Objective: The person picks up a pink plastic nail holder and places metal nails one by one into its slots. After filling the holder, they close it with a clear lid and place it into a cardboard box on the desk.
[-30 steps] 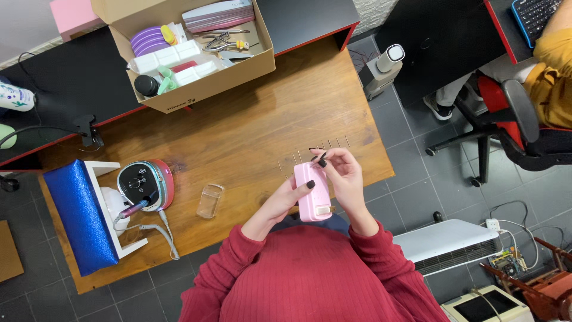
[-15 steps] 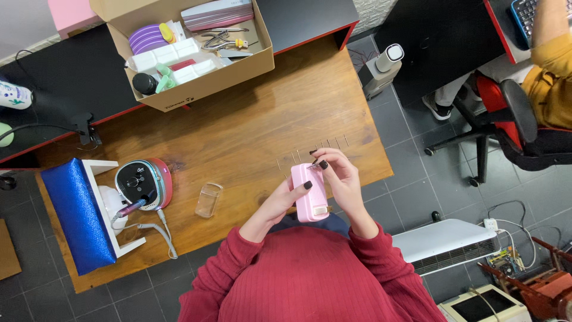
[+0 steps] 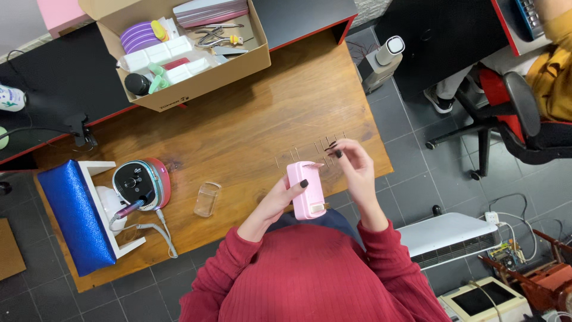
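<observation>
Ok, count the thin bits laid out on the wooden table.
7, roughly: small thin bits stand in a row on the wooden table, from left of the pink case to behind the right hand, which may hide more.

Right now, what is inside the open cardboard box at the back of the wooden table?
The open cardboard box holds purple round discs, white rectangular blocks, metal nippers, a black-capped bottle and a stack of striped files. Anything underneath these is covered.

Grey tiled floor (image 3: 417,197), wooden table (image 3: 250,119), black desk (image 3: 59,77), red-black office chair (image 3: 512,113)
</observation>
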